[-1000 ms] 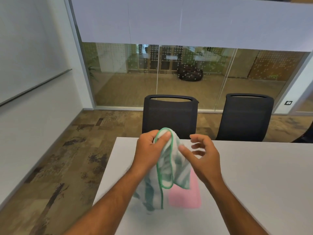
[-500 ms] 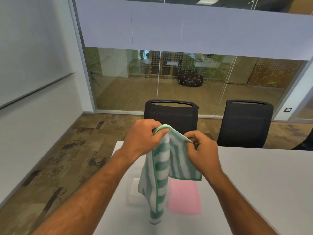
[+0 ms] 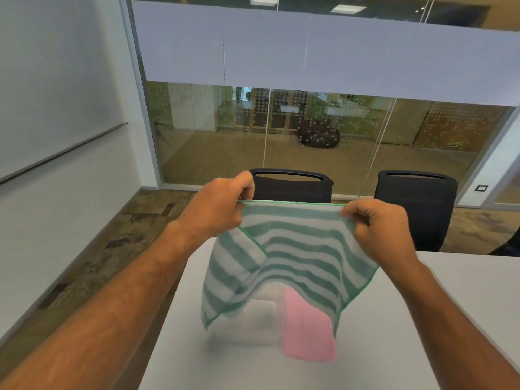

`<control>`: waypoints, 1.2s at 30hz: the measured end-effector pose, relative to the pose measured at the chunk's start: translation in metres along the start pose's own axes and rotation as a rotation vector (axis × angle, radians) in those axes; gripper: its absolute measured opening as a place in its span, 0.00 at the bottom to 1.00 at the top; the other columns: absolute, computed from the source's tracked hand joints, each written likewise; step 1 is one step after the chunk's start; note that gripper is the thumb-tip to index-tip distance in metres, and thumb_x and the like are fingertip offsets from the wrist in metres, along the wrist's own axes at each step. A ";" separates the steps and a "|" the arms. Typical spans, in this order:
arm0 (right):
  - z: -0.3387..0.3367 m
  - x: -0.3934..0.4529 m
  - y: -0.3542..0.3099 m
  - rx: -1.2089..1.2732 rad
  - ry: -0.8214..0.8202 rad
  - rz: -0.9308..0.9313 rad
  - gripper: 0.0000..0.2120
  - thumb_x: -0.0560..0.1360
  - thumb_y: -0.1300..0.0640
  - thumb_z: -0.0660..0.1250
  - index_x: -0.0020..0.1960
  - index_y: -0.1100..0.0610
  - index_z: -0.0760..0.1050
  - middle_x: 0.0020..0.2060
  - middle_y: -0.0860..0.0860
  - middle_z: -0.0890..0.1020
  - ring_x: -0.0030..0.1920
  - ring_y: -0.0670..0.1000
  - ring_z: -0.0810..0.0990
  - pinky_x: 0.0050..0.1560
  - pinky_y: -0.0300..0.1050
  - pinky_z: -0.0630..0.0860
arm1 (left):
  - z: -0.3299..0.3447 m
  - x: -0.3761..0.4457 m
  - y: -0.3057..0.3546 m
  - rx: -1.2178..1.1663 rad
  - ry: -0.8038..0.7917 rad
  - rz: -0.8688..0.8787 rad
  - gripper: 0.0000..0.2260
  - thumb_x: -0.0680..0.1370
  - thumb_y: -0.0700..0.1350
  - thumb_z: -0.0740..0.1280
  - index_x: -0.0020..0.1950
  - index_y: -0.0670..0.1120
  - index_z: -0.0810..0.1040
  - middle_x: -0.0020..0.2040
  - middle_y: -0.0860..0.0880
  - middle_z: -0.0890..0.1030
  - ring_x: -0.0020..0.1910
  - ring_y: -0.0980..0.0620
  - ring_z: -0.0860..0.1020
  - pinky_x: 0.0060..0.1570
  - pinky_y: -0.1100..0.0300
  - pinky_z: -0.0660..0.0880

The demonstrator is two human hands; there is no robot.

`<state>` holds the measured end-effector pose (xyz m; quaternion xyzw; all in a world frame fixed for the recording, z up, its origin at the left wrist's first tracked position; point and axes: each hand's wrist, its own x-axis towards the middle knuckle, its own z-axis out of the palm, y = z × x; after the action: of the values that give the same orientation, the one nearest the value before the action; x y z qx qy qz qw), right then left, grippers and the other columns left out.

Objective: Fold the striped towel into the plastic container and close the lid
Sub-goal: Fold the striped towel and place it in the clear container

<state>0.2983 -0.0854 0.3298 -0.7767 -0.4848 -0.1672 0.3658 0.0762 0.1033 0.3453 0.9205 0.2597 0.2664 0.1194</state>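
Left hand (image 3: pixel 216 204) pinching top edge of towel (image 3: pixel 292 257) at one corner; right hand (image 3: pixel 377 226) pinching opposite corner. Edge pulled taut between them, likely to square cloth for first fold. Both forearms raised, extended forward, knuckles up. Towel hangs in air above container (image 3: pixel 253 322), left flap doubled under. Clear container on worktop (image 3: pixel 422 319); pink lid (image 3: pixel 306 333) just right of container, off.

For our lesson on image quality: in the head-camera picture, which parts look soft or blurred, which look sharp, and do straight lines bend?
Head view: the clear container and pink lid under the towel look soft and smeared; the left hand, right hand and chairs are sharper; the wall rail and window frames lean, a wide-angle effect.
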 end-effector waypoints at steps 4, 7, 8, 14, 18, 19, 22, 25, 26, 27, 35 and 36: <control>-0.015 0.005 -0.006 0.067 -0.019 0.063 0.08 0.74 0.61 0.71 0.51 0.55 0.77 0.40 0.48 0.81 0.41 0.53 0.80 0.48 0.50 0.79 | -0.006 0.001 -0.005 0.193 0.008 -0.053 0.15 0.75 0.38 0.69 0.55 0.56 0.79 0.49 0.51 0.83 0.50 0.48 0.80 0.48 0.49 0.80; -0.018 0.008 -0.009 -0.003 -0.063 0.049 0.09 0.73 0.52 0.72 0.51 0.54 0.81 0.40 0.48 0.84 0.41 0.51 0.81 0.48 0.52 0.81 | -0.005 0.003 -0.006 0.305 0.004 -0.084 0.12 0.73 0.39 0.69 0.50 0.56 0.83 0.48 0.52 0.85 0.47 0.45 0.81 0.47 0.50 0.81; -0.018 0.008 -0.010 -0.030 -0.089 0.043 0.08 0.73 0.50 0.72 0.49 0.53 0.82 0.39 0.49 0.85 0.41 0.52 0.82 0.47 0.54 0.82 | -0.005 0.003 -0.006 0.284 -0.005 -0.102 0.11 0.73 0.38 0.69 0.47 0.54 0.84 0.46 0.51 0.85 0.46 0.46 0.81 0.46 0.50 0.81; -0.016 0.007 -0.011 0.074 -0.340 -0.014 0.05 0.72 0.49 0.72 0.46 0.48 0.83 0.39 0.44 0.84 0.40 0.46 0.81 0.44 0.51 0.83 | 0.002 0.004 -0.002 0.028 -0.163 -0.072 0.10 0.70 0.31 0.64 0.36 0.42 0.82 0.39 0.47 0.84 0.41 0.48 0.81 0.43 0.51 0.81; -0.011 0.006 -0.011 0.137 -0.458 -0.089 0.04 0.73 0.52 0.72 0.46 0.49 0.85 0.40 0.41 0.85 0.43 0.44 0.82 0.46 0.46 0.82 | 0.006 -0.001 -0.011 -0.114 -0.266 0.068 0.10 0.68 0.30 0.60 0.34 0.40 0.79 0.34 0.45 0.80 0.34 0.54 0.75 0.37 0.54 0.77; -0.009 0.006 -0.011 0.142 -0.498 -0.098 0.04 0.73 0.53 0.72 0.47 0.49 0.85 0.42 0.40 0.85 0.45 0.43 0.82 0.48 0.44 0.81 | 0.006 -0.003 -0.012 -0.168 -0.270 0.126 0.08 0.68 0.34 0.60 0.33 0.39 0.78 0.33 0.44 0.79 0.32 0.53 0.73 0.35 0.57 0.73; -0.002 0.004 -0.015 0.145 -0.641 -0.102 0.09 0.75 0.59 0.69 0.52 0.49 0.84 0.48 0.39 0.84 0.50 0.40 0.81 0.53 0.36 0.78 | 0.008 -0.007 -0.009 -0.276 -0.224 0.256 0.13 0.70 0.47 0.62 0.30 0.39 0.73 0.29 0.43 0.74 0.29 0.48 0.69 0.31 0.58 0.65; 0.008 -0.001 -0.023 0.176 -0.695 -0.118 0.11 0.75 0.62 0.70 0.53 0.50 0.84 0.49 0.41 0.85 0.51 0.40 0.82 0.52 0.32 0.77 | 0.016 -0.007 -0.004 -0.258 -0.113 0.337 0.20 0.71 0.47 0.73 0.26 0.42 0.67 0.25 0.50 0.67 0.25 0.57 0.62 0.27 0.62 0.61; 0.013 -0.003 -0.026 0.190 -0.695 -0.129 0.11 0.74 0.63 0.70 0.52 0.51 0.85 0.47 0.41 0.85 0.50 0.40 0.82 0.51 0.33 0.78 | 0.019 -0.007 -0.001 -0.224 -0.098 0.376 0.20 0.69 0.43 0.75 0.25 0.44 0.65 0.25 0.53 0.65 0.24 0.58 0.61 0.27 0.64 0.60; 0.017 -0.004 -0.027 0.209 -0.690 -0.136 0.11 0.73 0.64 0.70 0.50 0.50 0.85 0.46 0.41 0.85 0.49 0.40 0.82 0.51 0.35 0.79 | 0.020 -0.007 0.002 -0.201 -0.113 0.408 0.20 0.68 0.38 0.74 0.25 0.45 0.65 0.25 0.54 0.65 0.24 0.59 0.61 0.27 0.65 0.60; 0.036 -0.011 -0.032 0.571 -0.859 -0.210 0.09 0.68 0.66 0.75 0.46 0.57 0.86 0.68 0.45 0.76 0.69 0.45 0.72 0.69 0.46 0.69 | 0.020 -0.012 0.024 -0.178 -0.283 0.567 0.17 0.60 0.27 0.63 0.27 0.47 0.61 0.28 0.55 0.62 0.27 0.56 0.61 0.26 0.61 0.60; 0.038 -0.012 -0.032 0.637 -0.877 -0.206 0.08 0.68 0.68 0.75 0.47 0.61 0.86 0.65 0.49 0.79 0.66 0.50 0.75 0.69 0.51 0.71 | 0.020 -0.012 0.025 -0.171 -0.285 0.570 0.17 0.60 0.27 0.63 0.28 0.47 0.61 0.28 0.55 0.62 0.27 0.56 0.61 0.26 0.61 0.60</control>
<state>0.2609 -0.0573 0.3097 -0.5731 -0.6918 0.2918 0.3282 0.0891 0.0742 0.3323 0.9708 -0.0510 0.1783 0.1519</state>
